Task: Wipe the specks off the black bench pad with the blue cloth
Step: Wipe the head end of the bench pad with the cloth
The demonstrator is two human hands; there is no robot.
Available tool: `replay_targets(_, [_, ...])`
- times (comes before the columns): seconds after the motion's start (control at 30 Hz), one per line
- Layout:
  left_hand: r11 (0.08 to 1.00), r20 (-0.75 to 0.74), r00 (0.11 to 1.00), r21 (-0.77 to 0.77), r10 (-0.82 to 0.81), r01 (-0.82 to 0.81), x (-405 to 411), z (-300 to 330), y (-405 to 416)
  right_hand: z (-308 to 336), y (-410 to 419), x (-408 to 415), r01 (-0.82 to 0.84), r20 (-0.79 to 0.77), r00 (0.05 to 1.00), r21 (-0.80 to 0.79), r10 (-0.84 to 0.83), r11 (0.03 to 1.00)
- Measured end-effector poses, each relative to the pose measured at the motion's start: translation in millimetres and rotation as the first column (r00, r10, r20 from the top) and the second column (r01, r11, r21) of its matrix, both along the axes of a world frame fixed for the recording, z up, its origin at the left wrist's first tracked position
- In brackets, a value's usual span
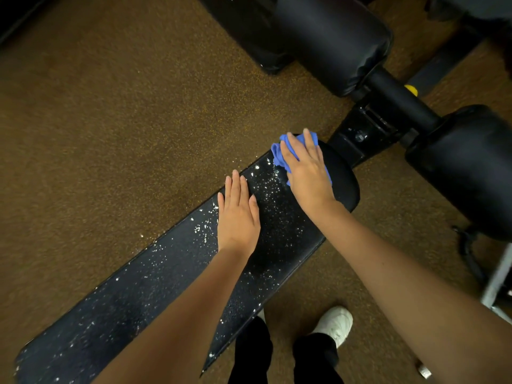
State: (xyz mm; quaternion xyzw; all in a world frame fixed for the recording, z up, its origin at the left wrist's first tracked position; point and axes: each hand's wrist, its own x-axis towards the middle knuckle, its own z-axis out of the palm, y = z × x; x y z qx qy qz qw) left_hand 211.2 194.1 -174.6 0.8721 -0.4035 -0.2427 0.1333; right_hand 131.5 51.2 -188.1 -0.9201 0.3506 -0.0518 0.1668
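The black bench pad (155,278) runs diagonally from lower left to upper right, scattered with white specks (205,225) along most of its length. My right hand (307,173) presses the bunched blue cloth (279,155) flat onto the pad near its rounded far end, where the surface looks free of specks. My left hand (238,217) lies flat on the pad, fingers together and extended, a little nearer to me than the cloth, holding nothing.
Brown speckled floor (110,120) surrounds the bench, with a few specks fallen beside the pad's far edge. Black foam rollers (338,42) and a frame bar (399,103) stand beyond the pad's end. My legs and a white shoe (336,322) are at the bottom.
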Motion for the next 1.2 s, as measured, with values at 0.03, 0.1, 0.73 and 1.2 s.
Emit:
replay_targets(0.03, [1.0,0.003,1.0,-0.001,-0.001,0.001,0,0,0,0,-4,6,-0.003,0.008,1.0,0.002,0.003,1.0])
replay_targets(0.1, [1.0,0.001,1.0,0.0,0.003,-0.003,1,0,0,-1,-10,15,-0.022,0.0,1.0,0.006,0.022,1.0])
replay_targets(0.73, [0.999,-0.008,1.0,-0.027,0.018,-0.018,-2,-3,0,0,26,-40,0.243,0.11,0.963,0.037,-0.246,0.969])
replay_targets(1.2, [0.999,0.0,1.0,-0.036,0.029,-0.029,-3,-4,0,3,37,-48,0.216,0.062,0.974,0.029,-0.217,0.976])
